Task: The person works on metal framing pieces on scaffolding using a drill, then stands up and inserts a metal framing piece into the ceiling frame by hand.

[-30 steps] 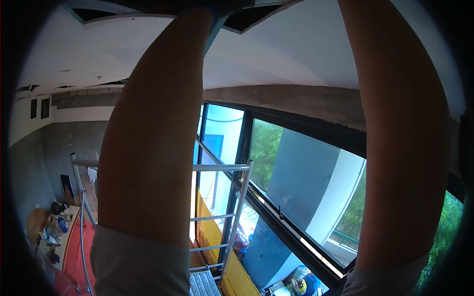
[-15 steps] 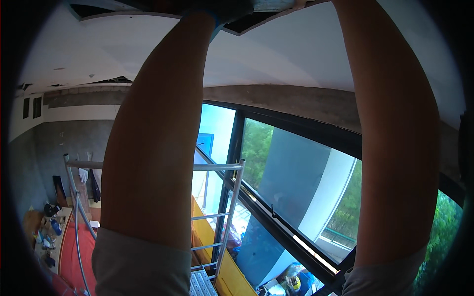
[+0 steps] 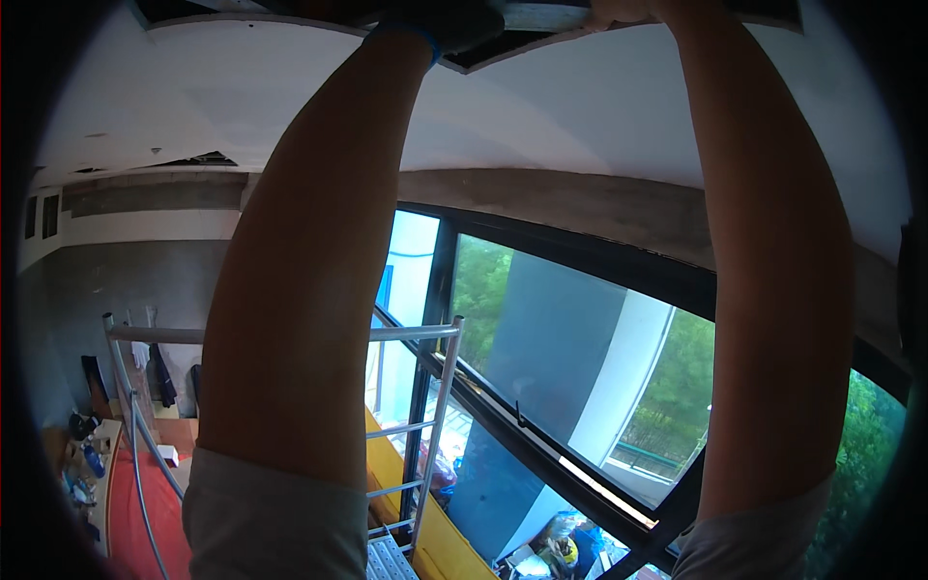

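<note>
Both my forearms reach up to an opening [image 3: 464, 60] in the white ceiling. My left hand [image 3: 449, 27], in a dark glove with a blue band at the wrist, is against a grey panel or bar [image 3: 546, 16] in the opening; its fingers are indistinct against the dark. My right hand [image 3: 628, 14] is bare and sits at the right end of that grey piece, beside the opening’s edge, with curled fingers partly cut off by the top of the frame. What exactly they grip is unclear.
A metal scaffold rail [image 3: 406, 332] and platform [image 3: 387, 559] are below me. Black-framed windows [image 3: 541, 348] line the right, above yellow boards [image 3: 435, 530]. A cluttered table [image 3: 109, 454] and red surface [image 3: 140, 512] lie at lower left, near a grey wall [image 3: 169, 271].
More of both hands and the grey piece has come into view at the top. The scaffold, windows and room have shifted left in the picture as my head moves slightly.
</note>
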Tool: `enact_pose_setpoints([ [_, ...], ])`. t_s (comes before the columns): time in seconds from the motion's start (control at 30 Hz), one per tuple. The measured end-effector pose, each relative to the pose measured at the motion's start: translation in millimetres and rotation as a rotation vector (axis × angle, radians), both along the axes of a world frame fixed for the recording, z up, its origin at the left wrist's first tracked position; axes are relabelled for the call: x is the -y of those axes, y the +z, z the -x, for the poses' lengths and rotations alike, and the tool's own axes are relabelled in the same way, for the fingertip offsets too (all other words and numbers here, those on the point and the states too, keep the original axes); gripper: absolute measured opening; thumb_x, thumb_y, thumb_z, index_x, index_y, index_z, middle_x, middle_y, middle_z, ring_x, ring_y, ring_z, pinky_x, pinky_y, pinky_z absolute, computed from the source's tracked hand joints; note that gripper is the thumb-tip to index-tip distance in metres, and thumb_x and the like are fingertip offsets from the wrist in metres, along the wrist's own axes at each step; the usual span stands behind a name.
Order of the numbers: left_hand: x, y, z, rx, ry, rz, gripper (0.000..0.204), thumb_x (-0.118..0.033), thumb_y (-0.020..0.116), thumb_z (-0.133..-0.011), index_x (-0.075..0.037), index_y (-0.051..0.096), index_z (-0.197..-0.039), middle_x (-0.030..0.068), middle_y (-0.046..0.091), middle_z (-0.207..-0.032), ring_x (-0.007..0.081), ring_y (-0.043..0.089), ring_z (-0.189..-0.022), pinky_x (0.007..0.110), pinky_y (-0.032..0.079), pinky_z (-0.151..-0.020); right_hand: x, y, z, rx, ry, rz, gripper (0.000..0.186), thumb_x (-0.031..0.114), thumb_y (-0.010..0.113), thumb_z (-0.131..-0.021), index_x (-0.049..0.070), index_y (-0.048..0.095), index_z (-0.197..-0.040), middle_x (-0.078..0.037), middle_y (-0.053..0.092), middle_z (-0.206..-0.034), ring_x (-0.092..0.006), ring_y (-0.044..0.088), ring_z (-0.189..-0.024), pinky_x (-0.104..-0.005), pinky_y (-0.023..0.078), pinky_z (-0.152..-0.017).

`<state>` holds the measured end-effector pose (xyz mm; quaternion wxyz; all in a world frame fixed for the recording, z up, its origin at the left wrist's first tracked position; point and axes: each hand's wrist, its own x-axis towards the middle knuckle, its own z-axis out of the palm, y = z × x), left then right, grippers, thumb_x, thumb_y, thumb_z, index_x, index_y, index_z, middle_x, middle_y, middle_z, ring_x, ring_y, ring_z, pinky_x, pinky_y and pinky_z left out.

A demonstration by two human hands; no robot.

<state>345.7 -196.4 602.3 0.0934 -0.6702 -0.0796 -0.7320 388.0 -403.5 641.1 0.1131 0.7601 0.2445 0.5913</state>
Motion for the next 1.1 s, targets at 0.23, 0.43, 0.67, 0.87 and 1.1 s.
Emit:
enact_pose_setpoints([
  [0.23, -26, -10, 7, -0.056, -0.042, -0.029, 0.067, -0.032, 0.078, -0.079, 0.0, 0.059, -0.134, 0.03, 0.064, -0.13, 0.0431, 0.062, -0.123, 0.047, 0.049, -0.106, -8, 0, 9, -0.115, 0.01, -0.059, 0.053, 0.043, 0.076, -0.088, 0.004, 0.074, -0.123, -0.02, 0.071, -0.126, -0.0331, 0.069, -0.116, -0.045, 0.053, -0.098],
  [0.43, -51, -3, 14, -0.023, -0.227, -0.056, 0.07, -0.038, 0.083, -0.079, 0.002, 0.06, -0.131, 0.0275, 0.07, -0.117, 0.0376, 0.068, -0.112, 0.043, 0.053, -0.098, 0, -15, 29, -0.149, 0.007, -0.23, 0.055, 0.044, 0.077, -0.087, 0.001, 0.074, -0.121, -0.022, 0.07, -0.128, -0.0354, 0.067, -0.118, -0.0467, 0.051, -0.099],
  [0.67, -67, 0, 30, -0.098, -0.575, 0.2, 0.042, -0.029, 0.088, -0.08, 0.001, 0.071, -0.104, 0.0125, 0.07, -0.077, 0.0194, 0.065, -0.062, 0.033, 0.053, -0.053, 0, -16, 23, -0.179, 0.055, -0.311, 0.077, 0.069, 0.057, -0.094, 0.0, 0.073, -0.122, -0.024, 0.065, -0.136, -0.0384, 0.062, -0.126, -0.0484, 0.045, -0.106],
  [0.87, -68, -7, 34, -0.053, -0.447, 0.017, 0.047, -0.029, 0.087, -0.08, 0.005, 0.07, -0.107, 0.0132, 0.07, -0.078, 0.0229, 0.067, -0.068, 0.036, 0.056, -0.061, -10, -28, 36, -0.225, 0.075, -0.385, 0.076, 0.068, 0.053, -0.097, 0.0, 0.071, -0.126, -0.023, 0.064, -0.137, -0.0365, 0.059, -0.129, -0.047, 0.043, -0.108],
  [1.1, -63, -9, 43, -0.095, -0.586, 0.07, 0.046, -0.027, 0.086, -0.082, 0.004, 0.067, -0.111, 0.0127, 0.068, -0.077, 0.0222, 0.067, -0.067, 0.036, 0.056, -0.063, -14, -15, 24, -0.252, 0.012, -0.384, 0.071, 0.063, 0.054, -0.098, 0.0, 0.072, -0.125, -0.022, 0.067, -0.132, -0.0345, 0.063, -0.123, -0.0467, 0.045, -0.106],
])
